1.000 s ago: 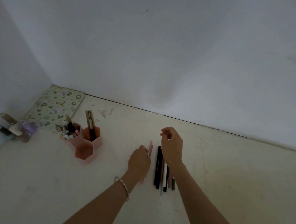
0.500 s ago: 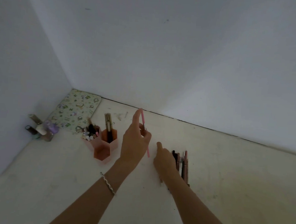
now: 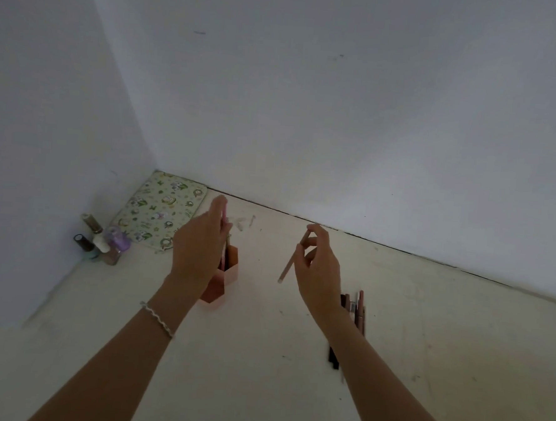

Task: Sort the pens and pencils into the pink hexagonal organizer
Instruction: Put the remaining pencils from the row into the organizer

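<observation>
The pink hexagonal organizer (image 3: 223,280) stands on the pale floor left of centre, largely hidden behind my left hand (image 3: 199,248). That hand hovers right over it, holding a pink pen (image 3: 225,217) upright with its lower end down in a compartment. My right hand (image 3: 318,271) is raised to the right, pinching a thin pinkish pencil (image 3: 291,263) that slants down to the left. Several dark and pink pens (image 3: 357,308) lie in a row on the floor behind my right wrist.
A floral-patterned pad (image 3: 162,213) lies in the corner against the wall. Small bottles (image 3: 102,242) cluster by the left wall. White walls close off the left and back sides.
My left hand carried the pink pen left to the organizer and lowered its tip in. My right hand picked a pencil out of the row and lifted it.
</observation>
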